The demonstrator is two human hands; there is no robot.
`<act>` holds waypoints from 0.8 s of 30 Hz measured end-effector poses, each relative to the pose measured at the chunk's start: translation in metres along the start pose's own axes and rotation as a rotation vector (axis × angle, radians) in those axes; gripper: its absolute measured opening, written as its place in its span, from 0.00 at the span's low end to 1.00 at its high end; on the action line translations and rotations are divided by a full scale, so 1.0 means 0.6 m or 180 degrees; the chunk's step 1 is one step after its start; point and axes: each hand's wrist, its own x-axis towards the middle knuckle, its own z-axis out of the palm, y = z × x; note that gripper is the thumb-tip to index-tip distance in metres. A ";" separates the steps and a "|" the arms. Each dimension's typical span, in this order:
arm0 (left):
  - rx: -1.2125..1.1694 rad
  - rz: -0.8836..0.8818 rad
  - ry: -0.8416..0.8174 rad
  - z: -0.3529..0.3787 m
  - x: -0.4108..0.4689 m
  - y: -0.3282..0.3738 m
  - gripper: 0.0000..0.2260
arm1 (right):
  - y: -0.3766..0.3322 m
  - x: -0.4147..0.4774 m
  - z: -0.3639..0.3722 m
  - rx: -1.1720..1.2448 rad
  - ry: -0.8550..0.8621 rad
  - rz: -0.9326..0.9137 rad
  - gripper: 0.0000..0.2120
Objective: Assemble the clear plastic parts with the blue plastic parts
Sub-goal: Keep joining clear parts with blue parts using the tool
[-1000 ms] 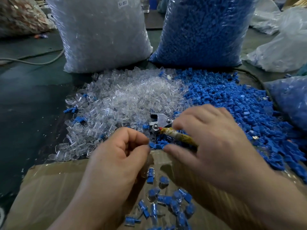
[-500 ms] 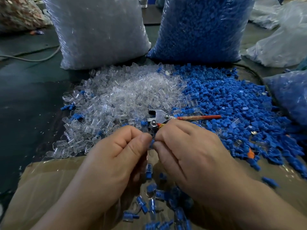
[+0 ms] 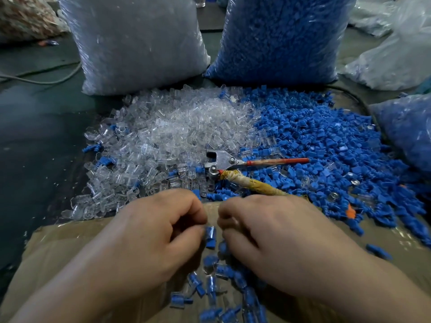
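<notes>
Left hand (image 3: 149, 231) and right hand (image 3: 275, 238) curl near the cardboard's (image 3: 58, 248) far edge, joined piece (image 3: 210, 236) between fingertips; gripped or loose, can't tell. Pliers (image 3: 224, 159) lie just beyond, across the clear parts (image 3: 175, 131) and blue parts (image 3: 326, 141).

Left hand (image 3: 158, 231) and right hand (image 3: 277, 241) flank a clear-blue piece (image 3: 210, 236) over assembled pieces (image 3: 211, 286) on cardboard (image 3: 58, 250).

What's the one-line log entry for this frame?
step: assembly | left hand: pinches joined piece | right hand: fingers curled, contents hidden | pliers: lying unheld

Pliers (image 3: 224, 159) lie across the parts heap (image 3: 177, 127); white bag (image 3: 135, 43) and blue bag (image 3: 279, 38) behind, gap between.
</notes>
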 end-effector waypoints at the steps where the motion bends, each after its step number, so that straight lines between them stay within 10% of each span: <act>1: 0.0017 0.0063 -0.0076 0.003 0.000 0.003 0.05 | -0.003 0.000 0.004 -0.0069 -0.0049 -0.0096 0.09; 10: 0.0345 -0.0562 0.0417 0.006 0.000 -0.004 0.11 | 0.010 0.003 0.002 -0.0055 -0.0010 0.0075 0.15; 16: 0.1570 -0.0982 0.0489 0.019 0.014 -0.004 0.36 | 0.009 0.026 0.022 -0.0600 0.0440 0.0220 0.21; 24: 0.0958 -0.0813 0.0407 0.024 0.021 -0.002 0.16 | 0.006 0.043 0.035 -0.0841 0.0353 0.0163 0.15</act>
